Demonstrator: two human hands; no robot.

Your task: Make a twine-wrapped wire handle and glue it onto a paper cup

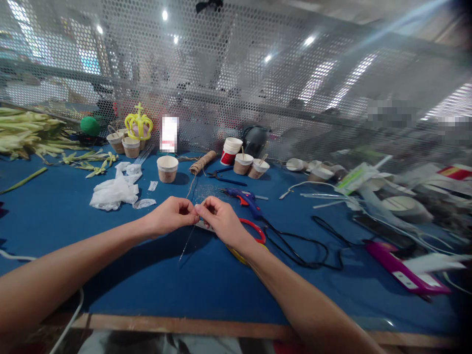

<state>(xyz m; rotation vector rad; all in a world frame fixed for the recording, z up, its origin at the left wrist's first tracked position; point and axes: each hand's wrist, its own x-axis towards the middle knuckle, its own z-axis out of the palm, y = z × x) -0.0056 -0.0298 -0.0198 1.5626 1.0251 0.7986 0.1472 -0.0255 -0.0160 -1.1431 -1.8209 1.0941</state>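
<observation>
My left hand (173, 215) and my right hand (223, 222) meet above the blue table, fingertips pinched together on a thin twine (191, 187). It runs down from a brown twine roll (202, 162) to my fingers. Below them a thin, pale strand (187, 244) hangs toward the table; whether it is the same twine I cannot tell. Under my right wrist lie scissors with red and yellow handles (258, 230), partly hidden. Just beyond that hand rests a blue glue gun (248, 200), its black cord trailing right. Dark-handled pliers (230, 180) lie behind it.
Paper pots (167, 169) stand along the back, with a yellow crown ornament (139, 120) on some. White crumpled plastic (114, 193) and green stalks (29, 130) lie left. A purple power strip (405, 270) and clutter crowd the right. A perforated metal screen (221, 64) rises behind.
</observation>
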